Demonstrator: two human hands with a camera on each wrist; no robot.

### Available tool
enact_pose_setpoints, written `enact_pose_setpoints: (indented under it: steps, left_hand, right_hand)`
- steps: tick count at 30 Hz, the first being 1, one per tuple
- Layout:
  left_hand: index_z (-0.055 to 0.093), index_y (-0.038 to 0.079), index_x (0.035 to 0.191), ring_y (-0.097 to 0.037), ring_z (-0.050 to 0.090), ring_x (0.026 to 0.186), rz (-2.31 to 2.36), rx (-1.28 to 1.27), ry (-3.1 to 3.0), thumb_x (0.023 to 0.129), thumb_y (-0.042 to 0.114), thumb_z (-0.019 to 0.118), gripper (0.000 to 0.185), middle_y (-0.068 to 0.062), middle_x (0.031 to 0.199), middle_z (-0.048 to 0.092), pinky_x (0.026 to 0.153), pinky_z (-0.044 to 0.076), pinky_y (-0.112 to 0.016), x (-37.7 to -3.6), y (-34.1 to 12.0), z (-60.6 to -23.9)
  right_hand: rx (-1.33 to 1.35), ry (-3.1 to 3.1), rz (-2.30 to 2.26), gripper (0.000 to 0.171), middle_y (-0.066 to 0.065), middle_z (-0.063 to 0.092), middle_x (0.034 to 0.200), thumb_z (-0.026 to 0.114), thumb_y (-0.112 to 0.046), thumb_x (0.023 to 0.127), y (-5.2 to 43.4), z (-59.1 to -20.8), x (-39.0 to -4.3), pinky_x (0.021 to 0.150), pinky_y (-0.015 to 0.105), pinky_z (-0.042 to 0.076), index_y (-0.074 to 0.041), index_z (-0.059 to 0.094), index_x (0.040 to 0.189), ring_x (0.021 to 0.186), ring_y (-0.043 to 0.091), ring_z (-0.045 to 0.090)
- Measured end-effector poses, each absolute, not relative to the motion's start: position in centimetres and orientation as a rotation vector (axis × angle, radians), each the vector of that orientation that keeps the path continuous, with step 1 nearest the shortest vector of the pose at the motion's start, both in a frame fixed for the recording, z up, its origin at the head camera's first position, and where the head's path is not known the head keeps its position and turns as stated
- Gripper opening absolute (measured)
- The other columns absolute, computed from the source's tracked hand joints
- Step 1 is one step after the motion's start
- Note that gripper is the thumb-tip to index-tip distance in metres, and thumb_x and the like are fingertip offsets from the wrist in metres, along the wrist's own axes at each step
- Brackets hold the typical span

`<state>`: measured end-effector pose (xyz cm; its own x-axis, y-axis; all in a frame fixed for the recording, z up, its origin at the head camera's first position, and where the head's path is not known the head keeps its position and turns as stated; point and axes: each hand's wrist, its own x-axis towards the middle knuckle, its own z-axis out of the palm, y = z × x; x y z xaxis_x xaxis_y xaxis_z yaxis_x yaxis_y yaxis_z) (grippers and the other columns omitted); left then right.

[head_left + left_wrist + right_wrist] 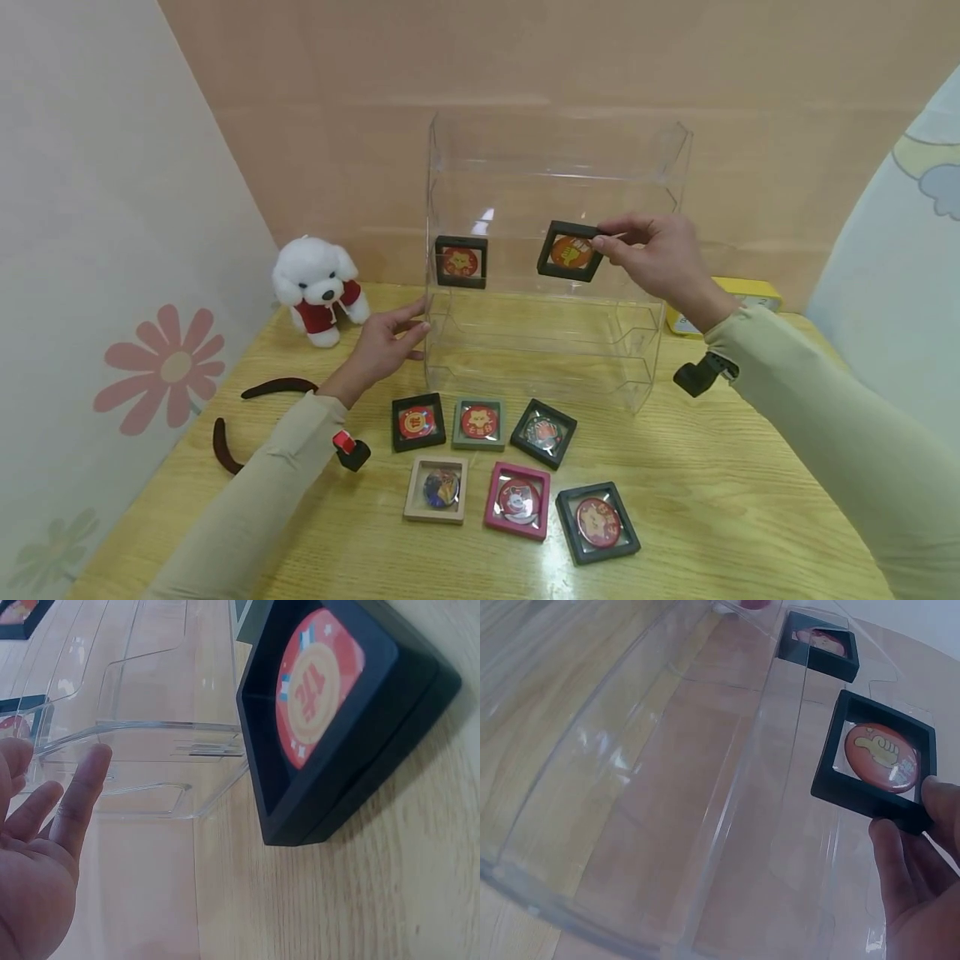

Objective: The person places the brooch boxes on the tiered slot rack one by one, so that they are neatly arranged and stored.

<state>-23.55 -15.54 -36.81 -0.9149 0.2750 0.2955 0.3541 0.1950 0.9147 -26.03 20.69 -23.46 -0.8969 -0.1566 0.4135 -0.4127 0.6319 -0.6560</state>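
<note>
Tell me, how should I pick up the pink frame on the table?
Probably pinch the pink frame by its two outer side edges, coming straight down from above. It lies flat on the wooden table, with a round badge under its clear middle, and small gaps separate it from the beige frame and black frame.

Clear shelf rack [660,167] open-fronted, framed badge [461,262] occupying left shelf, middle free

A clear acrylic shelf rack [555,350] stands at the table's [720,517] back; one framed badge [461,261] sits inside it at left. Six framed badges [480,422] lie before it, a plush dog [317,287] to its left.
</note>
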Motion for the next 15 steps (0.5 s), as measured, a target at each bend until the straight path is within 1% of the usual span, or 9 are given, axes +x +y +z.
enact_pose_setpoints:
  steps: [3, 6, 10, 15]
  left_hand:
    - [0.044, 0.001, 0.139, -0.034, 0.053, 0.115, -1.857, -0.616, -2.374, 0.096, 0.006, 0.056, 0.045, -0.01, 0.145, 0.039, 0.067, 0.059, -0.038, -23.5, -15.5, -36.9]
    - [0.045, 0.001, 0.139, -0.034, 0.053, 0.115, -1.866, -0.598, -2.377, 0.096, 0.006, 0.056, 0.044, -0.01, 0.145, 0.039, 0.067, 0.059, -0.041, -23.5, -15.4, -36.9]
    - [0.045, 0.002, 0.139, -0.033, 0.053, 0.114, -1.866, -0.581, -2.391, 0.096, 0.006, 0.056, 0.044, -0.01, 0.145, 0.038, 0.067, 0.059, -0.039, -23.4, -15.2, -36.8]
    - [0.046, 0.002, 0.139, -0.033, 0.054, 0.113, -1.853, -0.559, -2.406, 0.096, 0.006, 0.056, 0.044, -0.009, 0.145, 0.039, 0.066, 0.06, -0.035, -23.4, -15.1, -36.7]
  right_hand:
    - [0.482, -2.512, 1.164, 0.029, 0.013, 0.07, 0.097, 0.07, -0.026, 0.088, 20.0, -23.6, -26.9, 0.053, 0.017, 0.05, -0.004, 0.072, 0.107, 0.076, 0.024, 0.067]
    - [0.496, -2.509, 1.172, 0.027, 0.013, 0.069, 0.099, 0.07, -0.023, 0.088, 19.4, -23.9, -27.5, 0.054, 0.016, 0.051, -0.002, 0.072, 0.106, 0.079, 0.025, 0.066]
    - [0.479, -2.553, 1.188, 0.026, 0.012, 0.068, 0.099, 0.071, -0.022, 0.087, 18.9, -24.4, -28.0, 0.057, 0.017, 0.052, -0.002, 0.072, 0.104, 0.083, 0.028, 0.066]
    - [0.448, -2.618, 1.186, 0.026, 0.01, 0.069, 0.099, 0.071, -0.025, 0.087, 18.2, -24.9, -28.1, 0.059, 0.02, 0.052, -0.006, 0.072, 0.106, 0.085, 0.023, 0.065]
